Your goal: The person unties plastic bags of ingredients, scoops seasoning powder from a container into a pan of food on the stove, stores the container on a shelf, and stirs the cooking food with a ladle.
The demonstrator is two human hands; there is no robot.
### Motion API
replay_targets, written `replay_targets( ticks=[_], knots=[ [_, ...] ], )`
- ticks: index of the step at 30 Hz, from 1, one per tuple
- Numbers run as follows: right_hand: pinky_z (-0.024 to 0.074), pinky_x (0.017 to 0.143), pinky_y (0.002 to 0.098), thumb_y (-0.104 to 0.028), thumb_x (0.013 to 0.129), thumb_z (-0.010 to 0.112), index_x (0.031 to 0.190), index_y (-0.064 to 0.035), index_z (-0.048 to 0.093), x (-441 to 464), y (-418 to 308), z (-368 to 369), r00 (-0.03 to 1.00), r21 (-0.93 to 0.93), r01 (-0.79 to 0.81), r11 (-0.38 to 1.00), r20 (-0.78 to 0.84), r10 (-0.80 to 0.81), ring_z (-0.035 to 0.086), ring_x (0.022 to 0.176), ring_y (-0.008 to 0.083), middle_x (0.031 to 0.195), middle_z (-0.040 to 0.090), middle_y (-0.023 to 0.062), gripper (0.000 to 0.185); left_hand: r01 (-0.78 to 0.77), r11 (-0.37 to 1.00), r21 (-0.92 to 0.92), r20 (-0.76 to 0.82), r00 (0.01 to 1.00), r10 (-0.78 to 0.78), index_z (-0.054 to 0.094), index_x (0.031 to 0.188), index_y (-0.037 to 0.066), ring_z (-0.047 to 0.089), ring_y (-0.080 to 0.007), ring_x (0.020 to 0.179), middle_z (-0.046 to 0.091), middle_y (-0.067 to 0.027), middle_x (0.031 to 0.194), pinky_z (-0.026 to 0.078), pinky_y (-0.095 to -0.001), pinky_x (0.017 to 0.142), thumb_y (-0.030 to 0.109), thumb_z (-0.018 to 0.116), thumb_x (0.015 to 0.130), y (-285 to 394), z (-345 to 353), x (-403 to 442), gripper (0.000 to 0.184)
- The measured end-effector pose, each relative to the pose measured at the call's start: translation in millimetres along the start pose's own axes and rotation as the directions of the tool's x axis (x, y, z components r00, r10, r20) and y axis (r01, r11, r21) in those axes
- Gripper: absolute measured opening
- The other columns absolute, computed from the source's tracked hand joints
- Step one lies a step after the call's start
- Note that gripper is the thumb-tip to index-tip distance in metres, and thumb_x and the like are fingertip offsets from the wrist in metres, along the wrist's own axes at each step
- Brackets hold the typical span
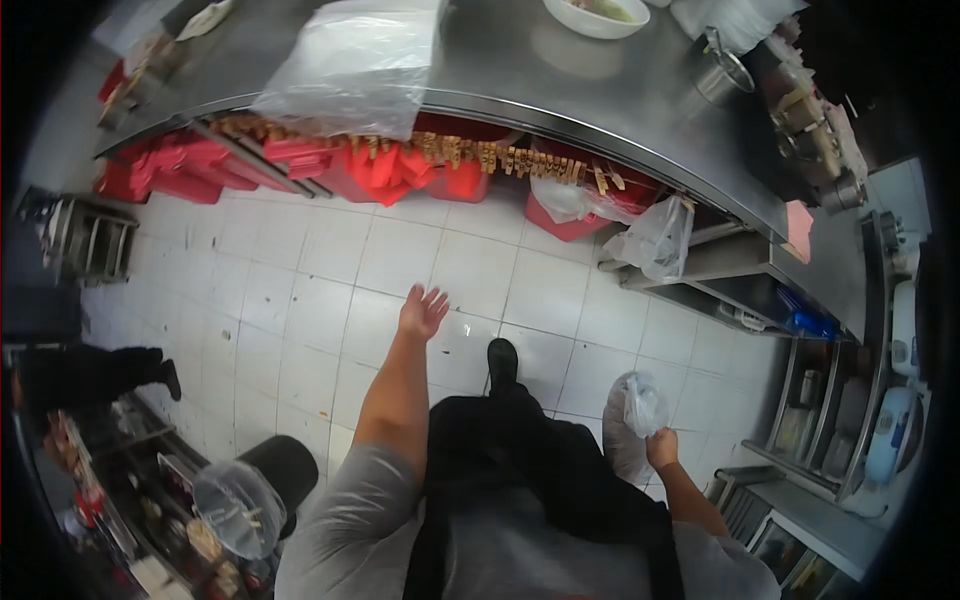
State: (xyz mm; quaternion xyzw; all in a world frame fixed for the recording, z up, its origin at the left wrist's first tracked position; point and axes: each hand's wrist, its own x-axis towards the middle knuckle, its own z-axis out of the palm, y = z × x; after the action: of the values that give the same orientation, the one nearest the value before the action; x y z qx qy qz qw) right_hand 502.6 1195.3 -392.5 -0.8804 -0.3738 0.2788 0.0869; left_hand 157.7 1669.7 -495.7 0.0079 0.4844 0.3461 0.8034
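My left hand is held out over the tiled floor, fingers spread and nothing in it. At my right side, my right hand is closed on a clear plastic bag. The bag hangs down beside my leg, its pale gathered top bunched up near my fingers. Its lower part looks full and brownish, but I cannot make out the contents. One of my black shoes shows on the floor between my hands.
A long steel counter curves across the front, with a white bowl and plastic sheeting on it. Wooden clothespins line its edge above red bins. A black bin stands behind left, near another person's leg.
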Motion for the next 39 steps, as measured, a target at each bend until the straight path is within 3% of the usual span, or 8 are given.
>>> replay_targets(
  ticks=[5, 7, 9, 15, 26, 32, 35, 39],
  knots=[
    [0.0495, 0.069, 0.0429, -0.013, 0.076, 0.058, 0.094, -0.0064, 0.064, 24, -60, 14, 0.999, 0.035, 0.043, 0.998, -0.033, -0.042, 0.062, 0.082, 0.0380, 0.086, 0.065, 0.0181, 0.021, 0.001, 0.999, 0.048, 0.085, 0.996, -0.005, 0.022, 0.134, -0.009, 0.022, -0.0294, 0.135, 0.027, -0.0178, 0.142, 0.014, -0.0391, 0.112, 0.044, 0.043, 0.092, 39, 114, 133, 0.070],
    [0.0501, 0.071, 0.0407, -0.013, 0.077, 0.059, 0.100, -0.0073, 0.062, 31, -84, 18, 0.994, -0.075, 0.090, 0.993, -0.062, -0.095, 0.062, 0.085, 0.0360, 0.093, 0.065, 0.0163, 0.023, -0.149, 0.987, -0.062, 0.085, 0.984, 0.154, 0.028, 0.134, 0.003, 0.028, -0.0269, 0.129, 0.034, -0.0157, 0.136, 0.015, -0.0386, 0.111, 0.041, 0.051, 0.089, 59, 146, 178, 0.063],
    [0.0504, 0.074, 0.0390, -0.013, 0.079, 0.060, 0.104, -0.0074, 0.061, 37, -109, 21, 0.992, -0.081, 0.071, 0.994, -0.101, -0.079, 0.062, 0.088, 0.0337, 0.099, 0.064, 0.0149, 0.026, -0.285, 0.904, -0.319, 0.261, 0.890, 0.373, 0.034, 0.132, 0.015, 0.048, -0.0306, 0.111, 0.052, -0.0095, 0.120, 0.042, -0.0462, 0.092, 0.033, 0.046, 0.092, 78, 163, 224, 0.045],
    [0.0507, 0.074, 0.0369, -0.014, 0.080, 0.063, 0.108, -0.0037, 0.059, 43, -157, 37, 0.978, 0.146, -0.095, 0.985, -0.174, 0.120, 0.064, 0.090, 0.0265, 0.101, 0.065, 0.0135, 0.030, -0.208, 0.927, -0.313, 0.351, 0.881, 0.317, 0.034, 0.132, 0.015, 0.048, -0.0306, 0.112, 0.052, -0.0094, 0.121, 0.042, -0.0465, 0.093, 0.033, 0.046, 0.092, 110, 199, 260, 0.046],
    [0.0491, 0.063, 0.0364, -0.013, 0.078, 0.062, 0.090, -0.0016, 0.065, 16, -162, 37, 0.971, 0.255, -0.159, 0.954, -0.136, 0.198, 0.065, 0.076, 0.0336, 0.077, 0.065, 0.0187, 0.017, -0.101, 0.970, -0.222, 0.322, 0.931, 0.171, 0.035, 0.132, 0.014, 0.048, -0.0305, 0.112, 0.052, -0.0092, 0.122, 0.042, -0.0470, 0.094, 0.035, 0.047, 0.091, 90, 142, 186, 0.047],
    [0.0494, 0.061, 0.0385, -0.013, 0.074, 0.062, 0.083, -0.0037, 0.066, 26, -168, 18, 0.988, 0.139, 0.025, 0.990, -0.151, -0.004, 0.064, 0.072, 0.0357, 0.074, 0.065, 0.0184, 0.013, -0.048, 0.979, -0.199, 0.223, 0.970, 0.093, 0.035, 0.132, 0.014, 0.048, -0.0305, 0.113, 0.052, -0.0091, 0.122, 0.041, -0.0473, 0.094, 0.035, 0.047, 0.090, 58, 75, 97, 0.048],
    [0.0501, 0.071, 0.0384, -0.011, 0.079, 0.059, 0.095, -0.0035, 0.064, 28, -176, 4, 0.999, 0.114, -0.042, 0.993, 0.037, 0.038, 0.062, 0.085, 0.0360, 0.088, 0.066, 0.0170, 0.019, -0.055, 0.979, -0.198, 0.159, 0.983, 0.088, 0.036, 0.132, 0.014, 0.048, -0.0305, 0.113, 0.052, -0.0091, 0.122, 0.041, -0.0474, 0.094, 0.036, 0.047, 0.090, 45, 38, 46, 0.048],
    [0.0491, 0.059, 0.0409, -0.010, 0.070, 0.061, 0.078, -0.0039, 0.065, 41, -164, 4, 0.991, 0.167, 0.123, 0.978, -0.070, -0.113, 0.062, 0.069, 0.0372, 0.073, 0.064, 0.0182, 0.011, -0.063, 0.977, -0.203, 0.064, 0.995, 0.078, 0.036, 0.132, 0.013, 0.047, -0.0305, 0.113, 0.052, -0.0090, 0.122, 0.041, -0.0476, 0.094, 0.036, 0.048, 0.090, 36, -6, -21, 0.049]
  ],
)
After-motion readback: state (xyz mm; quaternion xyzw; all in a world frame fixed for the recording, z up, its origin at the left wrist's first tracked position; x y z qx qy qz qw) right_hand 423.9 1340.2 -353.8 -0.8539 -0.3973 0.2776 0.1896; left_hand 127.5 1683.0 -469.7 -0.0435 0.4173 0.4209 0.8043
